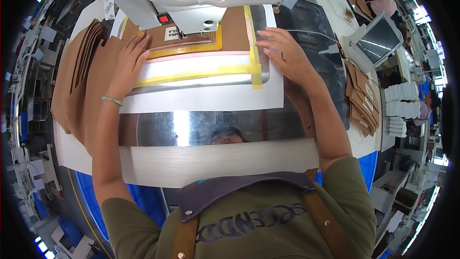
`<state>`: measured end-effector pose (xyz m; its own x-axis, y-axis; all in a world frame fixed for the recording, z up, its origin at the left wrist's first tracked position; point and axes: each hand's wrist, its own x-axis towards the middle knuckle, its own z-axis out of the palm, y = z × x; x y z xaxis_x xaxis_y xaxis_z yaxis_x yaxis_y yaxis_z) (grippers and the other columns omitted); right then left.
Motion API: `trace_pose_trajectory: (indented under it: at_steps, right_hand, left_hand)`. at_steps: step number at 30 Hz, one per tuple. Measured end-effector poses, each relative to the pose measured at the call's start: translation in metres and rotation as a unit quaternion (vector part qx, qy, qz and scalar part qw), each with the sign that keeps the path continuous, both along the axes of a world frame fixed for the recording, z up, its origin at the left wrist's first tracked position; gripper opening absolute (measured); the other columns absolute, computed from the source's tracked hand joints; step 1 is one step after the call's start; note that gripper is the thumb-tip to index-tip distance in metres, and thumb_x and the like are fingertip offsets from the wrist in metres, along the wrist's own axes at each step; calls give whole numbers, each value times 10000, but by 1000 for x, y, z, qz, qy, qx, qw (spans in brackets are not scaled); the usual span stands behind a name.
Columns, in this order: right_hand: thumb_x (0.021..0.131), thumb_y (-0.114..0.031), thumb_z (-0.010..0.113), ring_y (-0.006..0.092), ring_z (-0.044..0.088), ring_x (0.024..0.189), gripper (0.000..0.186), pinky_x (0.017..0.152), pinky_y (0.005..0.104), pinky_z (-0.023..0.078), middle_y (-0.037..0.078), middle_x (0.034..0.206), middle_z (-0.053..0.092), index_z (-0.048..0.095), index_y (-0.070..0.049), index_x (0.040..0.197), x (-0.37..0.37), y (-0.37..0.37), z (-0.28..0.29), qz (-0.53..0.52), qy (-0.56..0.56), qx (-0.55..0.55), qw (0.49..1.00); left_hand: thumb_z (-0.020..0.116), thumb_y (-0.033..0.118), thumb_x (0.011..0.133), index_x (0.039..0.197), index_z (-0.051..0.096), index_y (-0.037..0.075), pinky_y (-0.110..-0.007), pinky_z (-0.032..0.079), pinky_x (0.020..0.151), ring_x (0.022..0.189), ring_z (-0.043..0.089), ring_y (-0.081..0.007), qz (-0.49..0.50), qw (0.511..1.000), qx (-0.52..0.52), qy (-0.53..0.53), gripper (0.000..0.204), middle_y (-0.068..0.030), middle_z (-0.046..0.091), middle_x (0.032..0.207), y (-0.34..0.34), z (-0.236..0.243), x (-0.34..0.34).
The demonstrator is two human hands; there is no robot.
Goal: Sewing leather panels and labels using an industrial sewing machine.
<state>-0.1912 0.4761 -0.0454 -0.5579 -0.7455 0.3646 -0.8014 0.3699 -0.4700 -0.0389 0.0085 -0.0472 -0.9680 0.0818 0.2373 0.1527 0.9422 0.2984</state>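
Observation:
My left hand lies with fingers extended at the left side of a brown piece set in a white template edged with yellow and pink tape. My right hand is open, its fingertips at the template's taped right edge. A pale label sits on the brown piece inside a yellow clamp frame, under the head of a white sewing machine. Whether my fingertips press down or hover is hard to tell.
Stacked brown pieces lie left, more labelled ones right. A polished metal plate lies along the front. A screen stands at back right, with blue bins below the table. Two other people are at the far right.

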Motion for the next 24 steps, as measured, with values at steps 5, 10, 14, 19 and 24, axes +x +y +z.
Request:
trace_pose_trajectory:
  at_steps: [5,10,14,19,24]
  right_hand:
    - [1004,-62,632,329,511,1476,287,1238,457,406,92,1478,678,773,-47,1253,28,3,44,-18,-45,-36,998]
    - [1004,-76,650,320,532,1452,265,1196,443,450,77,1431,695,783,-73,1234,58,32,77,20,1,-16,1000]
    - [1003,-75,647,322,534,1451,248,1180,442,461,89,1426,696,780,-51,1212,48,75,49,-47,6,19,999]
    - [979,-82,676,332,557,1420,237,1172,462,458,112,1412,697,777,-38,1189,61,56,53,5,-45,11,999]
    - [1012,-80,641,362,511,1472,315,1239,503,392,141,1543,611,734,-60,1313,84,-16,45,157,33,78,984]
  left_hand:
    - [505,369,1121,1637,475,93,-469,267,1319,1609,336,-333,59,995,-82,9,586,-117,404,1733,-18,-9,17]
    - [518,399,1110,1658,452,120,-472,243,1331,1619,321,-336,84,996,-38,-8,618,-118,385,1744,-33,-10,33]
    - [538,380,1109,1655,454,112,-463,260,1325,1608,345,-344,83,996,-27,6,615,-137,399,1734,-57,-16,33]
    - [555,354,1114,1640,457,51,-454,295,1311,1591,374,-367,112,993,-22,13,615,-175,432,1708,-92,-23,43]
    - [528,360,1128,1631,463,28,-440,267,1323,1600,356,-360,144,990,-4,-1,606,-170,429,1712,-100,-27,44]
